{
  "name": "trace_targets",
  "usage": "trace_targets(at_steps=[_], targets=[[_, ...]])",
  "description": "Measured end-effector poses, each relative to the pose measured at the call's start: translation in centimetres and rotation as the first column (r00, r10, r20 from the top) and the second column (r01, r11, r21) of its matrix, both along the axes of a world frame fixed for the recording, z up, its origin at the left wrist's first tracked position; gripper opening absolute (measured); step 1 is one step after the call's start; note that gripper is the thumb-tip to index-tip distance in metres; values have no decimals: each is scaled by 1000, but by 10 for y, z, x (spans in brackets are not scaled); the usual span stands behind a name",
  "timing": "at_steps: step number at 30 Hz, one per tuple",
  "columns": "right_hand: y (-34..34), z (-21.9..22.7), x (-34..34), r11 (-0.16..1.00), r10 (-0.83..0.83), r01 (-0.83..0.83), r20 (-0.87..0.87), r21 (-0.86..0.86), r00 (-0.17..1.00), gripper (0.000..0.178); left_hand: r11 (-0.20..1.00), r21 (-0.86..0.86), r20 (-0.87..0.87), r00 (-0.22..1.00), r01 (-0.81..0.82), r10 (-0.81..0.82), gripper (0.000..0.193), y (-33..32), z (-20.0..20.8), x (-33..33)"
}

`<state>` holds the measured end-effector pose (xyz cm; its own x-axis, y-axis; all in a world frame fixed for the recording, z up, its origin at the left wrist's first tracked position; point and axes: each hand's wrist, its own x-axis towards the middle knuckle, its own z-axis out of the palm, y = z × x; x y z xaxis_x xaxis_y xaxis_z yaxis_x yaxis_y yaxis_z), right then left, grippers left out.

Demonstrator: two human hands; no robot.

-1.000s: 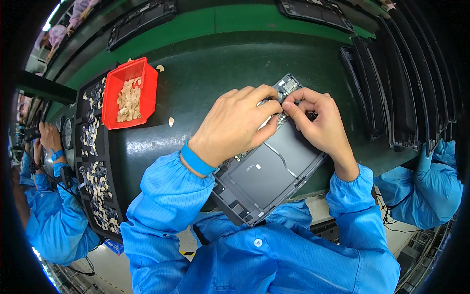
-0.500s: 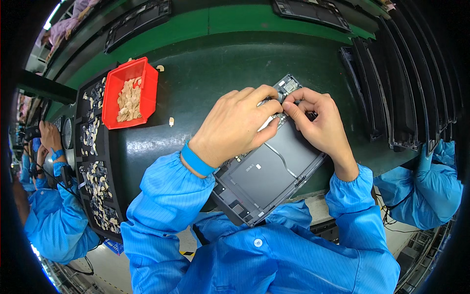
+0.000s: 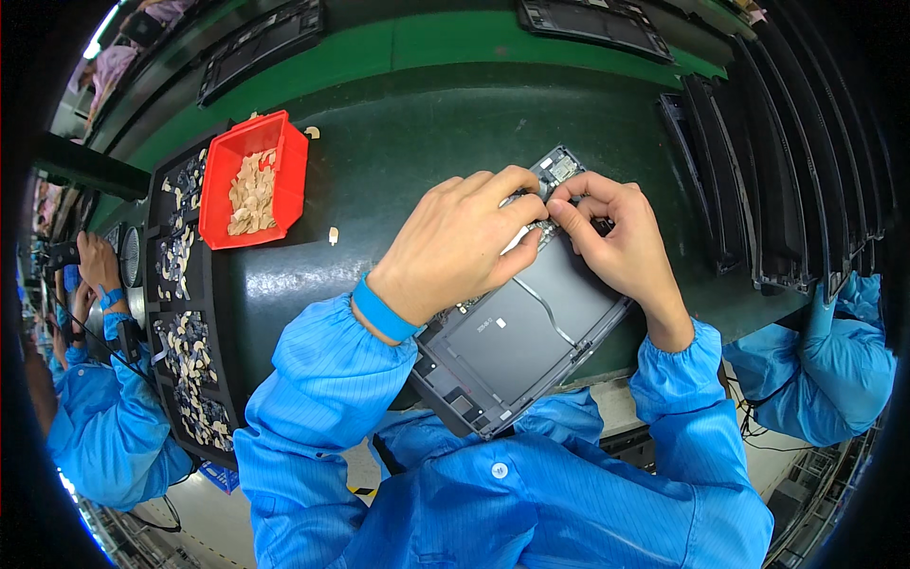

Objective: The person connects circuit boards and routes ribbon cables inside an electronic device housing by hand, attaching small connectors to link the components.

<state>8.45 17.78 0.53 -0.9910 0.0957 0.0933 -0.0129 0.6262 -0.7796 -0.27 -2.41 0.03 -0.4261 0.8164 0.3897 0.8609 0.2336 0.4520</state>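
Observation:
An opened dark grey laptop chassis (image 3: 512,341) lies slanted on the bench in front of me, with flat dark panels and a thin silvery cable inside. My left hand (image 3: 469,232) bends over its circuit board area, fingers curled together near the upper end. Close against those fingertips, my right hand (image 3: 611,228) pinches with thumb and forefinger. Whatever is between the fingers of either hand is too small or hidden to make out. Beyond the hands, the far corner of the chassis shows small pale parts. A blue band (image 3: 381,311) circles my left wrist.
A red bin (image 3: 292,185) of small tan pieces stands left, beside a black compartment tray (image 3: 221,332) of loose pieces. One stray piece (image 3: 333,235) lies on the green bench. Dark panels (image 3: 758,171) stand in a row at right. Other opened chassis (image 3: 597,27) sit along the back.
The opened chassis along the back have shifted slightly left. My two hands and the chassis before me stay nearly where they were.

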Motion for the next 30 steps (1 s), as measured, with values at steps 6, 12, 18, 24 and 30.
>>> trace_targets(at_steps=[6,12,18,24,30], targets=[[1,-3,0,1000,5,-6,-34,-29,999,15,1000,11,0,1000,5,-5,19,0,1,0],[0,0,0,1000,-1,1,-9,7,1000,15,1000,15,8,1000,9,-9,19,0,1,0],[0,1,0,1000,9,-9,-16,-16,1000,16,1000,27,10,1000,13,-14,19,1,0,0],[1,-3,-1,1000,17,-17,-35,-2,999,16,999,32,12,1000,7,-7,18,0,-1,-1],[0,-3,-1,1000,17,-18,-36,-3,999,16,999,50,28,999,22,-23,18,0,0,-2]])
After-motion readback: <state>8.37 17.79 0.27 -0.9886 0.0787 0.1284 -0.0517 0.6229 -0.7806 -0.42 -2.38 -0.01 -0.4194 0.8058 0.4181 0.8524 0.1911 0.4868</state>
